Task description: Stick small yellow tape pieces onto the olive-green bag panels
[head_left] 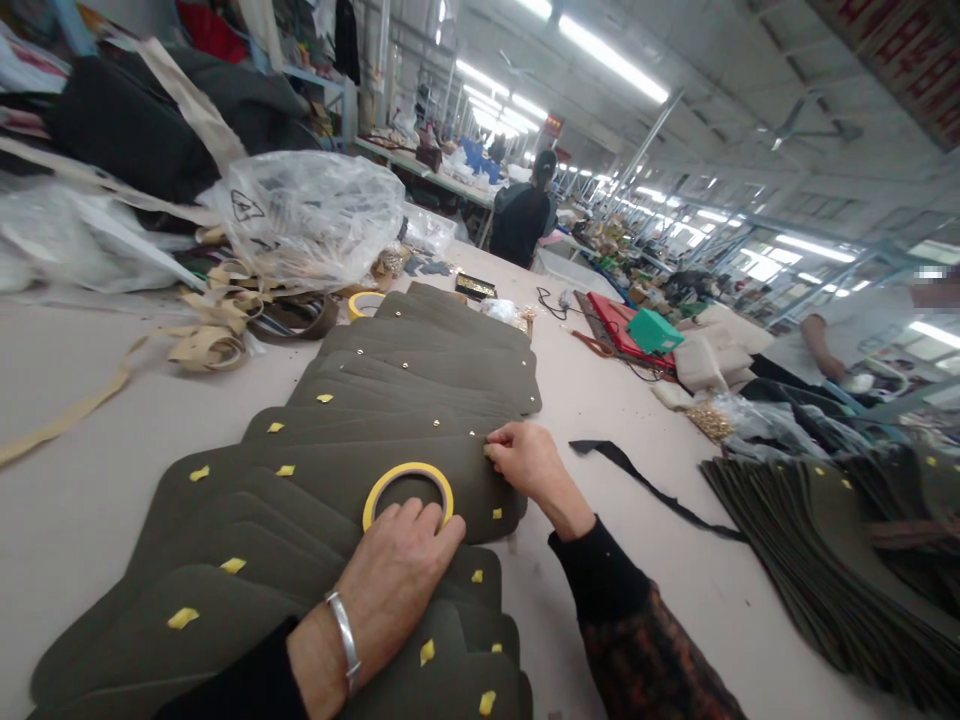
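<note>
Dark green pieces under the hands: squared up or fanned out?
Fanned out: the dark green pieces overlap in steps, with several edges showing.

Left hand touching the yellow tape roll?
Touching: in the head view, the left hand has its fingers curled over the near rim of the yellow tape roll.

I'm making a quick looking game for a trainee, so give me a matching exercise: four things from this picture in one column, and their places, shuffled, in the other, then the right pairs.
Things
1. Yellow tape roll
2. Black strip
3. Green box
4. Silver bracelet

Places
A. On top of a red item
B. Around the person's left wrist
C. On the table, to the right of the olive panels
D. Partly covered by the left hand

Pairs: 1-D, 2-C, 3-A, 4-B
</note>
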Demonstrator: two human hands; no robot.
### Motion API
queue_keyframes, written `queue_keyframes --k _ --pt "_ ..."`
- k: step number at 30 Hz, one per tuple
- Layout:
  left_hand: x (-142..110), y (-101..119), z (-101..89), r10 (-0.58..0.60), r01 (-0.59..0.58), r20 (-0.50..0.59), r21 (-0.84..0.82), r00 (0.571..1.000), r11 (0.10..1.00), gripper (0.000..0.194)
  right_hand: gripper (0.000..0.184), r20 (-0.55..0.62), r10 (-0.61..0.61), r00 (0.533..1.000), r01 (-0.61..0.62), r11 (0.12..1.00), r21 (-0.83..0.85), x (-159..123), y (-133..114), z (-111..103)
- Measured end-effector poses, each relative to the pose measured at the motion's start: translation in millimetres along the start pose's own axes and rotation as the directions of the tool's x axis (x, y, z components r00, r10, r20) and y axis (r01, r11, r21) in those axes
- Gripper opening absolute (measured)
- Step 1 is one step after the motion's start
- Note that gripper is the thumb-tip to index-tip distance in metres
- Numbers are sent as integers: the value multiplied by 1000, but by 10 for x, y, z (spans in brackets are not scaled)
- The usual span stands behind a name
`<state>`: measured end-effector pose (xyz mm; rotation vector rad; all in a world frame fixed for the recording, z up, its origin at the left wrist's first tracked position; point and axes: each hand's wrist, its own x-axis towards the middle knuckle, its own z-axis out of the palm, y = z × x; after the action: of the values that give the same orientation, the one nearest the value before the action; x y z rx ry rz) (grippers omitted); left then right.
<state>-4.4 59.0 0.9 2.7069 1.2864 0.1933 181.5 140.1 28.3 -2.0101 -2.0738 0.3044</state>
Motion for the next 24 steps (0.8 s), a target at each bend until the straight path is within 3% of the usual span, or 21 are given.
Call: queue_keyframes --k 6,12,15,21,24 --pt "-26 -54 -20 31 -41 -100 -101 995 994 15 28 -181 -156 971 171 983 69 -63 193 -11" --pt "-79 -137 -42 70 -134 -257 -239 964 962 21 26 -98 -255 962 259 965 29 -70 209 12" --pt "-93 -160 -23 78 -150 -280 -243 957 958 20 34 -75 -320 944 324 945 39 -106 233 -15" --pt "-103 -179 41 77 -142 -263 -238 962 961 18 42 -79 -328 941 324 944 -59 -301 233 -33" --pt "-101 -202 28 64 -157 -356 -237 932 959 18 45 -76 -342 937 337 939 -71 -412 198 -19"
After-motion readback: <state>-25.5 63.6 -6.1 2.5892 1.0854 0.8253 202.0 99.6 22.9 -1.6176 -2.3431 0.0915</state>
